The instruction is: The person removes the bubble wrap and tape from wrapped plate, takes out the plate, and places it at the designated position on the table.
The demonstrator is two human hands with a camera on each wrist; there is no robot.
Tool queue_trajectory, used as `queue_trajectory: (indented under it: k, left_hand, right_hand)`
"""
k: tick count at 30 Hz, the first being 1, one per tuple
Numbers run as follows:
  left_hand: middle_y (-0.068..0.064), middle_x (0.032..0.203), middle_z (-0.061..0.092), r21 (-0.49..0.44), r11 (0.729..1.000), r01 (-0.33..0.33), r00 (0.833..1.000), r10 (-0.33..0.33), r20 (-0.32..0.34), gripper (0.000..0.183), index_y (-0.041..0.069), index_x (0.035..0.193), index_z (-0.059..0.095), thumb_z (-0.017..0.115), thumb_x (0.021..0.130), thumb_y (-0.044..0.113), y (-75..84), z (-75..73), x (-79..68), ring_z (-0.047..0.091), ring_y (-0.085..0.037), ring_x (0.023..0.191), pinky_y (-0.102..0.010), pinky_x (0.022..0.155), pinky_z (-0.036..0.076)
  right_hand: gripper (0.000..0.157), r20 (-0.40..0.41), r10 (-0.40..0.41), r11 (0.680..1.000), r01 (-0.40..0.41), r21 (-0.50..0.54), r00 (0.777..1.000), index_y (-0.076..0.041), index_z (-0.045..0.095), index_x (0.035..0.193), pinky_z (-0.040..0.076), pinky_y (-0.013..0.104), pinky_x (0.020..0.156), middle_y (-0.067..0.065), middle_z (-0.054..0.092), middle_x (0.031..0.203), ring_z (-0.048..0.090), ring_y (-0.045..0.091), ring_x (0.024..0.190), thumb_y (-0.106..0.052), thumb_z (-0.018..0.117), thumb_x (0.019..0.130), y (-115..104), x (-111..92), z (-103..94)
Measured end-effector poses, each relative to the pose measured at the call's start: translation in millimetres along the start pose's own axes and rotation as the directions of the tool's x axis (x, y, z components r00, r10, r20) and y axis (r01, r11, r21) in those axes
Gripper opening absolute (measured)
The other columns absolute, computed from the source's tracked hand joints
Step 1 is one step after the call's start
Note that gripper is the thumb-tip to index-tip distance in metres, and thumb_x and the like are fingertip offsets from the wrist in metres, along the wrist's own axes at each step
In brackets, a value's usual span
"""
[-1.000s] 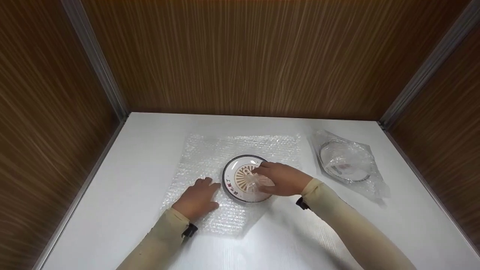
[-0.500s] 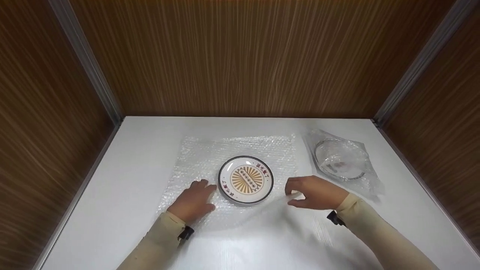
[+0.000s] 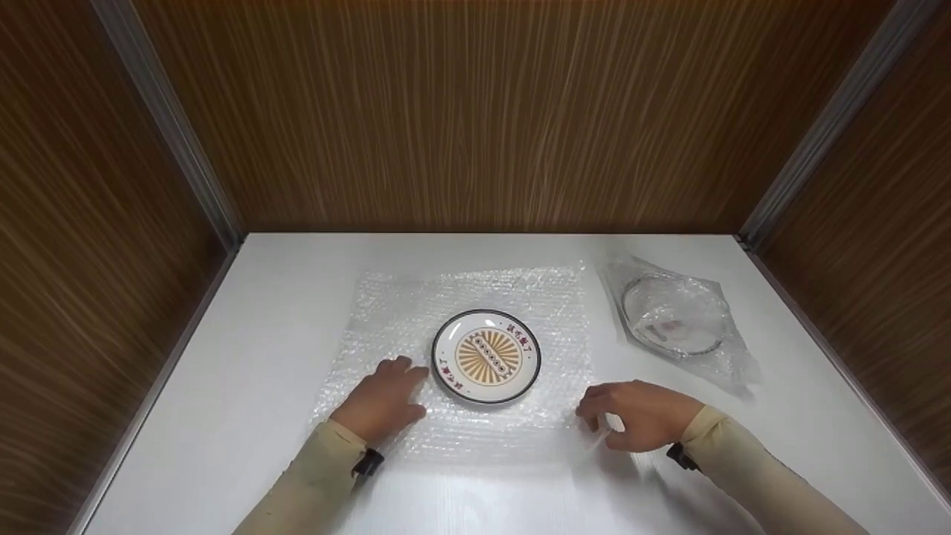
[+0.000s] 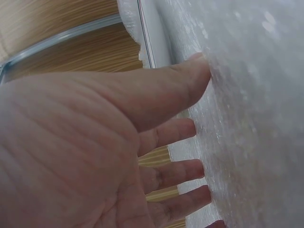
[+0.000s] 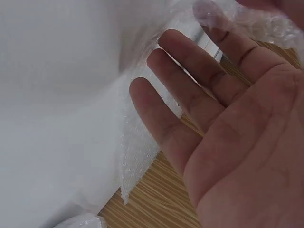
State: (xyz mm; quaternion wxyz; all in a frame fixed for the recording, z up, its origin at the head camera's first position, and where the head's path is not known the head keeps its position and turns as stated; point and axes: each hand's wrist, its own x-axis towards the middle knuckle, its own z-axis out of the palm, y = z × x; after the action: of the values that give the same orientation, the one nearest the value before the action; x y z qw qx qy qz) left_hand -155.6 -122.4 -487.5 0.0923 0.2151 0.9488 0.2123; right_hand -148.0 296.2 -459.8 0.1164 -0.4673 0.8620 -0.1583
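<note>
A sheet of bubble wrap [image 3: 461, 290] lies spread on the white table. Face up on it rests a round plate [image 3: 487, 357] with a dark rim, orange rays and red characters. My left hand [image 3: 380, 400] rests on the sheet left of the plate; the left wrist view shows its fingertips [image 4: 183, 169] touching the bubbles. At the sheet's near right corner, my right hand [image 3: 643, 414] pinches the edge between thumb and index finger. In the right wrist view some wrap [image 5: 266, 23] overlaps the index finger, while the other fingers [image 5: 156, 107] extend loosely.
A second plate [image 3: 672, 316] in clear bubble wrapping lies at the back right. Wood-grain panels [image 3: 483, 119] with metal corner strips [image 3: 174, 111] enclose the table [image 3: 475, 498] at the back and sides.
My right hand has come off the plate, moved right, then toward me, drawing the wrap's near right corner off the plate and out flat. The left hand has stayed in place.
</note>
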Motion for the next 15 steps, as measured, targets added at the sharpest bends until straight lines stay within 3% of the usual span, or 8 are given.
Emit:
queue_trajectory:
  k: [2,4,8,15]
  left_hand:
    - [-0.027,0.149,0.047,-0.003,1.0,-0.003,1.0,0.003,-0.004,0.06,0.004,0.144,0.056,0.077,0.091,0.021,0.0,-0.1,-0.2,0.042,-0.046,0.14,-0.06,0.11,0.042]
    - [-0.027,0.149,0.047,-0.006,1.0,-0.004,1.0,0.004,-0.007,0.06,0.004,0.145,0.055,0.076,0.091,0.021,0.2,-0.4,-0.2,0.042,-0.047,0.14,-0.06,0.11,0.041]
    - [-0.027,0.15,0.047,-0.015,1.0,0.005,1.0,-0.005,-0.002,0.06,0.004,0.145,0.055,0.076,0.091,0.02,0.2,0.1,0.3,0.041,-0.047,0.141,-0.062,0.11,0.041]
    - [-0.028,0.148,0.048,-0.016,1.0,-0.004,1.0,0.004,-0.009,0.06,0.003,0.144,0.056,0.077,0.091,0.02,-0.6,0.0,1.1,0.042,-0.047,0.14,-0.062,0.109,0.041]
  right_hand:
    - [0.03,0.019,0.028,0.999,-0.029,0.031,0.999,-0.013,0.074,0.106,0.056,0.033,0.08,-0.006,0.069,0.101,0.065,0.009,0.091,-0.002,0.062,0.081,0,0,-2.5]
    - [0.024,0.024,0.067,0.997,-0.068,0.046,0.997,-0.013,0.075,0.105,0.056,0.036,0.083,-0.006,0.072,0.102,0.066,0.01,0.093,-0.004,0.058,0.09,0,2,-4.7]
    - [0.022,0.027,0.097,0.995,-0.098,0.032,0.995,-0.014,0.075,0.102,0.057,0.039,0.087,-0.007,0.073,0.099,0.069,0.01,0.094,-0.018,0.054,0.106,4,9,-7.6]
    - [0.009,-0.013,0.107,0.994,-0.107,0.036,0.994,-0.011,0.075,0.099,0.057,0.036,0.084,-0.006,0.072,0.094,0.068,0.011,0.09,-0.012,0.066,0.1,15,26,-8.7]
